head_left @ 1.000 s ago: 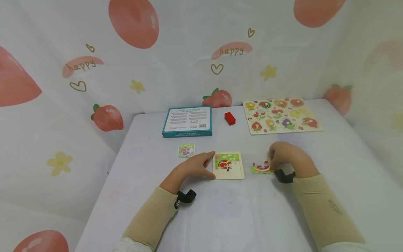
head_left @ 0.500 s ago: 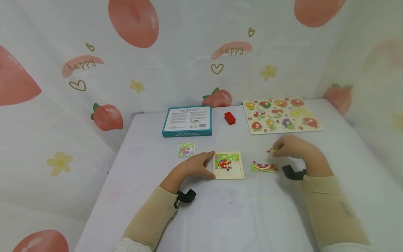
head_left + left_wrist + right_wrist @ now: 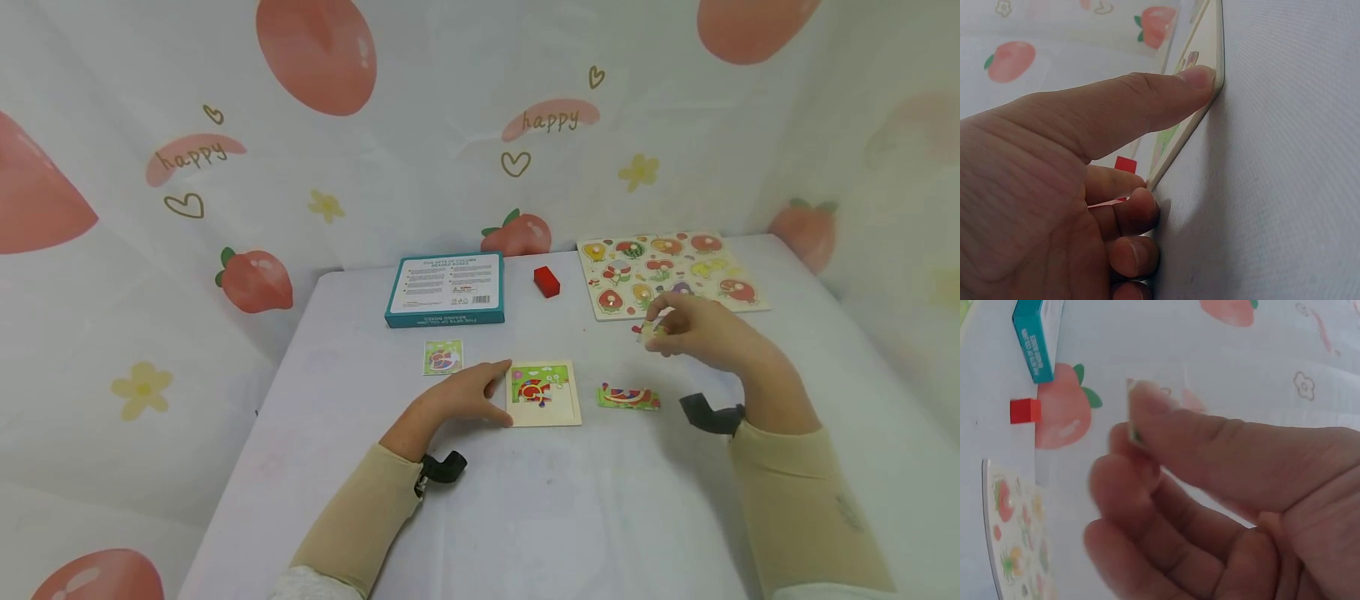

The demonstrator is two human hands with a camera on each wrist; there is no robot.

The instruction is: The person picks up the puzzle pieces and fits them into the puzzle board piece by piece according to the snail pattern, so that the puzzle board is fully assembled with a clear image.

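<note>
In the head view a square wooden jigsaw tray [image 3: 543,419] lies mid-table, partly filled with a snail picture; its right and lower parts show bare wood. My left hand [image 3: 465,393] holds its left edge, thumb on the near corner and index finger at the far one. In the left wrist view the thumb [image 3: 1147,100] presses the tray's corner. My right hand [image 3: 701,333] pinches a small jigsaw piece [image 3: 651,331] between thumb and fingers, raised above the table. In the right wrist view the fingers mostly hide that piece [image 3: 1134,428]. Several loose jigsaw pieces [image 3: 628,397] lie right of the tray.
A small snail picture card [image 3: 443,357] lies left of the tray. Behind stand a teal-edged box [image 3: 447,290] and a red block [image 3: 547,282]. At the back right is a fruit knob-puzzle board [image 3: 615,279], partly behind my right hand. A patterned cloth hangs behind the table.
My right hand has lifted a jigsaw piece from the loose pieces and moved it up and away toward the fruit board, turning it in the fingers. The left hand has stayed on the tray.
</note>
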